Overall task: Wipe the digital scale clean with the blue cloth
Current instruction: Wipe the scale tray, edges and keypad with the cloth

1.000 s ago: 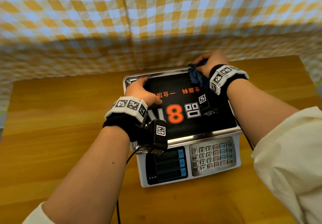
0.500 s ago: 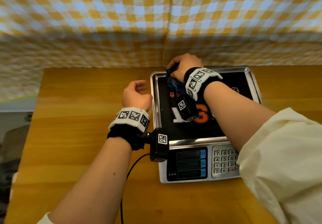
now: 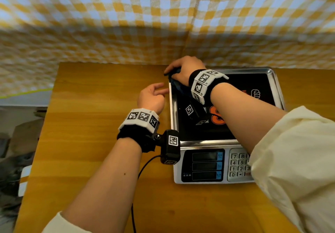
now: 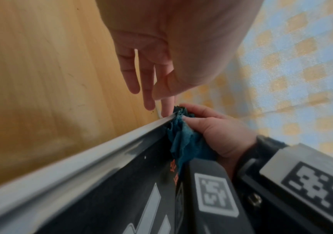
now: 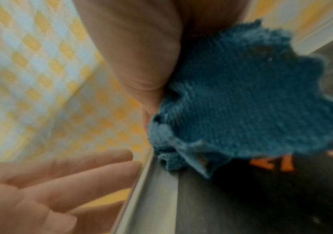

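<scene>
The digital scale point(image 3: 208, 143) stands on the wooden table, with a steel tray, a black printed mat and a keypad at the front. My right hand point(image 3: 183, 67) grips the bunched blue cloth point(image 3: 176, 85) and presses it on the tray's far left corner. The left wrist view shows the cloth point(image 4: 183, 142) against the steel rim point(image 4: 101, 152). In the right wrist view the cloth point(image 5: 241, 95) covers the mat's corner. My left hand point(image 3: 152, 96) hovers just left of the tray, fingers point(image 4: 147, 88) straight and loose, tips near the rim, holding nothing.
A yellow and white checked cloth point(image 3: 163, 24) hangs as a backdrop right behind the table's far edge. Bare wooden tabletop point(image 3: 90, 124) stretches left of the scale and in front of it. A black cable point(image 3: 145, 165) runs from my left wrist camera.
My right hand has swept the cloth leftward along the tray's far edge to the left corner. My left hand has come off the tray and moved to its left side.
</scene>
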